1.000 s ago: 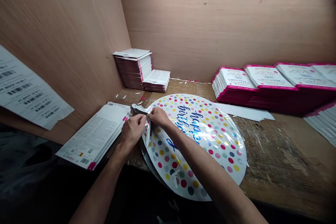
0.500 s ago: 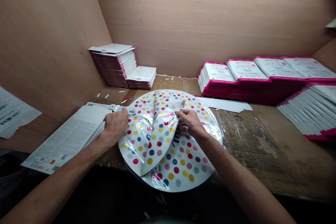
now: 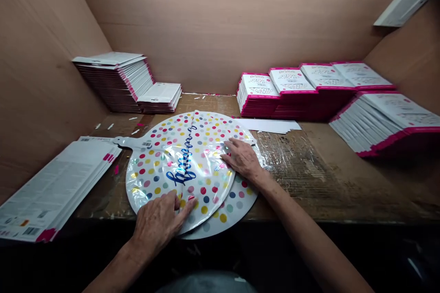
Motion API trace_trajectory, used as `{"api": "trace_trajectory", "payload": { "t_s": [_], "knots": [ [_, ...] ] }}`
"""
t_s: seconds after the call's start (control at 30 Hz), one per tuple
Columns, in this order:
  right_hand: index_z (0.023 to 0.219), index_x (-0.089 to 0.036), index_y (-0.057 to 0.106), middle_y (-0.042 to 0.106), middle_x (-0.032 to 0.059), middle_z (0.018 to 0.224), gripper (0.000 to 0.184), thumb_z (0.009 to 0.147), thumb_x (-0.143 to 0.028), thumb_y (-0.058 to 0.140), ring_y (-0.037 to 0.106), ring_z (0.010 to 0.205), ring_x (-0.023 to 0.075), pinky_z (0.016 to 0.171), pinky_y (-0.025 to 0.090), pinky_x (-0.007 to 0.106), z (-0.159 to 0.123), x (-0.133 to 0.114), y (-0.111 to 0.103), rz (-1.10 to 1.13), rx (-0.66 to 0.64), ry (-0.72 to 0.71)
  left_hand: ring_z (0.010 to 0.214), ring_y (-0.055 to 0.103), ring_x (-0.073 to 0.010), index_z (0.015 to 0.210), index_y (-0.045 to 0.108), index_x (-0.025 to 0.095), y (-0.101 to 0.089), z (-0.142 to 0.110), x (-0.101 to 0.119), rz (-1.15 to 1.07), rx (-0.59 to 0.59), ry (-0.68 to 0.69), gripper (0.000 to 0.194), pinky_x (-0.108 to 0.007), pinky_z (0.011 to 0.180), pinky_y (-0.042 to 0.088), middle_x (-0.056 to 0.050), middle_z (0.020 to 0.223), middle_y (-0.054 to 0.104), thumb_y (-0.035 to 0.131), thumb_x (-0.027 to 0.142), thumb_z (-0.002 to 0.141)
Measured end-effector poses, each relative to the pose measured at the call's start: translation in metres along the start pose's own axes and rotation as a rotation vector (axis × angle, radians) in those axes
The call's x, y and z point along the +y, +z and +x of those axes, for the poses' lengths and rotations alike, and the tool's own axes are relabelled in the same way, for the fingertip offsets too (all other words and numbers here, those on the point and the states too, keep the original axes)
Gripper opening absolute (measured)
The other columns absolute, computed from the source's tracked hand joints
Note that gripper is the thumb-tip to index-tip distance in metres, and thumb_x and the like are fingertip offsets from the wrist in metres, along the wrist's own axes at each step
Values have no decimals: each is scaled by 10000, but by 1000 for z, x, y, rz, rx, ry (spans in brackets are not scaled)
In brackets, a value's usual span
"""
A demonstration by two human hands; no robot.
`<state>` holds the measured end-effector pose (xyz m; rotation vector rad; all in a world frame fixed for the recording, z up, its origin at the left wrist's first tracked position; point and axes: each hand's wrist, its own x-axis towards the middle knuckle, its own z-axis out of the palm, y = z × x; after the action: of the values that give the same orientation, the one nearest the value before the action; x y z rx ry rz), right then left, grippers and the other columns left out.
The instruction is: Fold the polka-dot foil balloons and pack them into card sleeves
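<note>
A flat round foil balloon with many coloured dots and blue lettering lies on top of other dotted balloons, whose edges show at the lower right. Its narrow tail points left. My left hand rests on the balloon's near edge, thumb apart from the fingers, some of which are tucked from sight. Across the right part of the same balloon lies my right hand, palm down with fingers spread. Neither hand grips the foil.
Printed cards lie in a pile at the left. Folded white packs stand stacked at back left, pink-edged packs at back right and right. White card strips lie behind the balloons. A power strip hangs on the right wall.
The top balloon's fold has been laid out flat, so its lettering shows. My left hand moved from the tail to the near edge; my right hand let go of the foil and spread. The view shifted right.
</note>
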<state>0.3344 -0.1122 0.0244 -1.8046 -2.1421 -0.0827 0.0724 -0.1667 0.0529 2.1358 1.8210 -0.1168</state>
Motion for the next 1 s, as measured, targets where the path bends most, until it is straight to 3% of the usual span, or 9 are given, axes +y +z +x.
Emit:
{"api": "trace_trajectory", "payload": {
  "t_s": [0.1,0.27,0.43,0.5,0.57,0.67,0.77,0.87,1.0],
  "knots": [
    [1293,-151,580,539,158,1385,410,988,-407,482,481,1275,270,1063,372,409,4,10,17,34,-108,-35,583,558,-190,560,490,213,4,-8,-6,-202,-112,1,431,-281,569,310,-20,572,575,568,570,790],
    [1258,-146,616,553,163,1374,413,970,-425,515,478,1307,265,1089,376,408,5,21,10,229,-156,14,386,151,-58,479,421,214,-29,-13,11,-1007,-591,-36,540,-242,434,78,80,398,250,657,666,659],
    [1448,-157,435,499,161,1444,756,949,-700,271,463,1349,270,1092,421,444,-48,-3,-36,674,117,25,359,81,-41,559,477,225,-80,-13,37,-1481,-516,-21,437,-219,390,54,111,348,196,748,562,623],
    [1546,-167,243,399,172,1520,924,859,-742,466,392,1396,322,1129,380,512,-75,-18,-41,603,217,-170,343,92,-44,530,463,225,-85,-12,35,-1404,-515,26,476,-223,380,74,98,336,200,694,621,658],
    [1569,-156,161,387,200,1520,934,868,-575,612,375,1402,352,1119,383,563,-95,-28,-30,397,355,-243,319,162,-60,457,402,225,-80,-8,25,-1153,-466,59,591,-235,367,121,60,320,237,557,733,717],
    [1557,-153,219,465,202,1465,714,936,-238,562,437,1370,310,1075,457,516,-108,-30,-4,181,430,-234,427,467,-144,485,471,216,-65,12,7,-648,-38,96,618,-258,424,336,-22,437,507,432,753,789],
    [1485,-139,385,526,190,1416,574,924,-74,481,454,1359,284,1065,474,467,-112,-24,7,95,351,-315,913,656,-254,895,671,204,-48,48,-3,-419,347,366,480,-351,796,517,-81,965,729,469,636,842],
    [1330,-145,571,560,173,1386,446,890,-95,512,495,1323,290,1045,484,440,-104,-17,-10,130,212,-377,1214,561,-265,1200,629,175,-31,84,-13,-382,201,686,542,-392,1036,428,-110,1283,647,384,566,915],
    [952,-212,723,744,35,1000,318,758,-85,506,699,889,191,787,553,275,-35,1,-54,369,-281,-192,1213,557,-288,1253,633,187,-19,109,-29,-486,33,676,725,-413,1059,392,-80,1267,664,174,648,932]
  ]
}}
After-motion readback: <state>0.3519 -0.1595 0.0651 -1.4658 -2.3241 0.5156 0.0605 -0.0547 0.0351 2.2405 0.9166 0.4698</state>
